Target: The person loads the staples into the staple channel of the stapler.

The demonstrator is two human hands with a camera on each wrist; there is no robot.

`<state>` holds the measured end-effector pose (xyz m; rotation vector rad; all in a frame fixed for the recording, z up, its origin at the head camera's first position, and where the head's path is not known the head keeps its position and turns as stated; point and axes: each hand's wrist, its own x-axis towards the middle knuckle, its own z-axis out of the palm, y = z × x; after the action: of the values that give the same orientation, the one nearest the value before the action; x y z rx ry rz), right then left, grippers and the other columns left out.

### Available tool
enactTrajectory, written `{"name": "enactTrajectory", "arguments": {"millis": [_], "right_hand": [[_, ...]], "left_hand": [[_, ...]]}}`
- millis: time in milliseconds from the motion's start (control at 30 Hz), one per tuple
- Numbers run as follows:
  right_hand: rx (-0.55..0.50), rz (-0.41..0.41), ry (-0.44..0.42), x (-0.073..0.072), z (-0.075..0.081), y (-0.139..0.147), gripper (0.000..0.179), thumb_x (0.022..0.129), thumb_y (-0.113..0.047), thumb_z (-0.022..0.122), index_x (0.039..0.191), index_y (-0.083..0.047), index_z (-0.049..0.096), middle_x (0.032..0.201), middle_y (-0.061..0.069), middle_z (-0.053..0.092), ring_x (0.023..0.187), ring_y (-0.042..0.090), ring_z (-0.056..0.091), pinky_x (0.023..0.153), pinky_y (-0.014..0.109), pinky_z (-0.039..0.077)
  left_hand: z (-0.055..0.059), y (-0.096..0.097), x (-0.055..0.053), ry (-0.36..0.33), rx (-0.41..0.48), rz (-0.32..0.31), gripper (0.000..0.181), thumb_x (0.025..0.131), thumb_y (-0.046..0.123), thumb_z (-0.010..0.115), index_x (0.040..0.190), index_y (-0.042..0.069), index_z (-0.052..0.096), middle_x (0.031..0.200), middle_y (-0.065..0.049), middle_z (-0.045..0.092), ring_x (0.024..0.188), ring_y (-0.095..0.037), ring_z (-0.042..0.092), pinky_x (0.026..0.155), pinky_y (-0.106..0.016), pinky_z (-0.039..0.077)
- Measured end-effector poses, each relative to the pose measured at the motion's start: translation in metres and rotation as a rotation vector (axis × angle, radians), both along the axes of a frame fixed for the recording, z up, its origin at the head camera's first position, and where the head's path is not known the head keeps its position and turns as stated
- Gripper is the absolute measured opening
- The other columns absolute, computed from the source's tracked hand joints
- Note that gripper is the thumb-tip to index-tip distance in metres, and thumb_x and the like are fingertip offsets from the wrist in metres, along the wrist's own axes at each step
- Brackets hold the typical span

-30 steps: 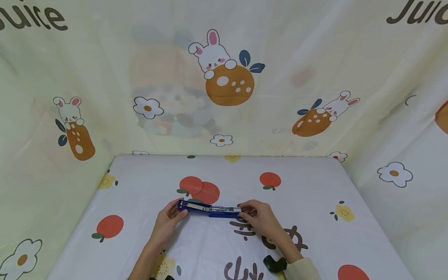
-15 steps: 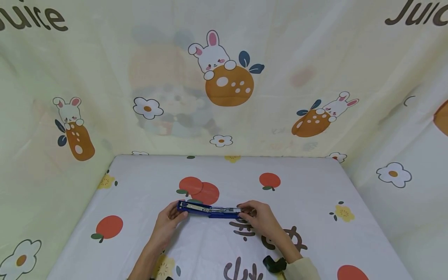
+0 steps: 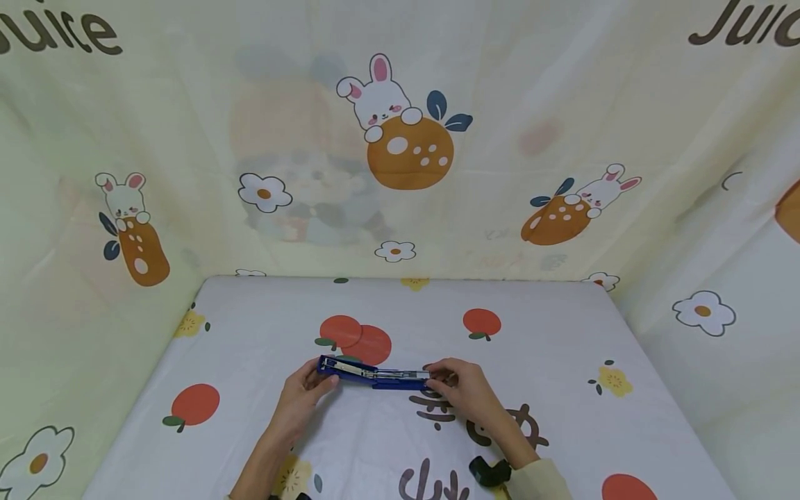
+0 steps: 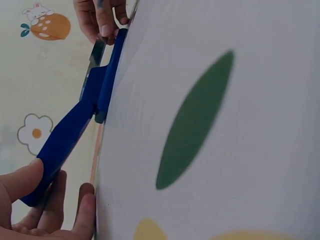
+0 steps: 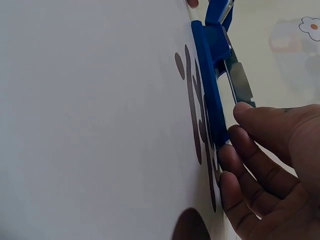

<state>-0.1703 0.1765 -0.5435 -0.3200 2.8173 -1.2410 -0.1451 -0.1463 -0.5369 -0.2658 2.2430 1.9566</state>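
A blue stapler lies swung wide apart near the middle of the table, its inside facing up. My left hand holds the far end of its top cover, thumb on one side and fingers on the other; the cover slants up off the table in the left wrist view. At the opposite end, my right hand pinches the tip of the metal staple rail with the thumb, fingertips close by the end of the blue base. The rail stands slightly apart from the base, which rests on the cloth.
A white tablecloth printed with fruit, flowers and brown lettering covers the table. Behind it hangs a pale curtain with rabbit prints, and more curtain encloses both sides. A black strap piece sits at my right wrist.
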Motion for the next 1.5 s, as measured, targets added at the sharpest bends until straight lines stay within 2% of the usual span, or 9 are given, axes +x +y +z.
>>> {"name": "enactTrajectory", "arguments": {"millis": [200,433,667,900,1333,1500], "right_hand": [[-0.001,-0.001,0.008,0.001,0.000,0.001,0.022,0.093,-0.012,0.081,0.114,-0.018,0.080,0.099,-0.004,0.077,0.081,0.006,0.061,0.074,0.016,0.056],[-0.015,0.022,0.013,0.001,0.002,0.003,0.020,0.094,-0.014,0.081,0.113,-0.018,0.080,0.097,-0.005,0.077,0.080,0.004,0.063,0.073,0.017,0.057],[-0.016,0.029,-0.009,-0.001,0.002,0.003,0.019,0.095,-0.015,0.080,0.113,-0.018,0.080,0.099,-0.004,0.078,0.081,0.007,0.063,0.073,0.018,0.056],[-0.006,0.019,-0.023,-0.001,0.002,0.003,0.019,0.094,-0.016,0.081,0.114,-0.019,0.079,0.098,-0.005,0.077,0.081,0.007,0.062,0.072,0.018,0.055],[-0.019,0.032,-0.057,-0.002,0.006,0.004,0.020,0.094,-0.015,0.081,0.113,-0.017,0.079,0.096,-0.004,0.076,0.080,0.007,0.061,0.072,0.017,0.055],[-0.012,0.033,-0.067,-0.003,0.007,0.003,0.019,0.093,-0.015,0.082,0.112,-0.017,0.079,0.094,-0.004,0.075,0.082,0.009,0.062,0.072,0.017,0.055]], "left_hand": [[0.003,0.002,-0.002,-0.021,-0.015,0.001,0.062,0.102,0.020,0.072,0.157,0.006,0.048,0.156,-0.019,0.058,0.148,-0.038,0.053,0.121,-0.052,0.046],[0.008,0.003,-0.002,0.010,-0.007,-0.024,0.060,0.103,0.018,0.071,0.157,0.006,0.049,0.152,-0.019,0.061,0.139,-0.034,0.059,0.118,-0.050,0.050],[0.011,0.003,-0.003,0.021,0.006,-0.041,0.056,0.102,0.014,0.071,0.155,0.010,0.053,0.150,-0.015,0.064,0.140,-0.032,0.059,0.112,-0.041,0.056],[0.013,0.004,-0.006,0.054,0.043,-0.064,0.058,0.101,0.009,0.071,0.155,0.007,0.052,0.145,-0.016,0.067,0.129,-0.026,0.064,0.096,-0.022,0.059],[0.015,0.011,-0.010,0.079,0.040,-0.101,0.060,0.100,0.007,0.071,0.156,0.008,0.051,0.147,-0.016,0.065,0.138,-0.037,0.062,0.105,-0.033,0.060],[0.017,0.014,-0.011,0.091,0.048,-0.115,0.059,0.100,0.005,0.070,0.156,0.008,0.051,0.148,-0.016,0.065,0.139,-0.037,0.061,0.104,-0.031,0.060]]}}
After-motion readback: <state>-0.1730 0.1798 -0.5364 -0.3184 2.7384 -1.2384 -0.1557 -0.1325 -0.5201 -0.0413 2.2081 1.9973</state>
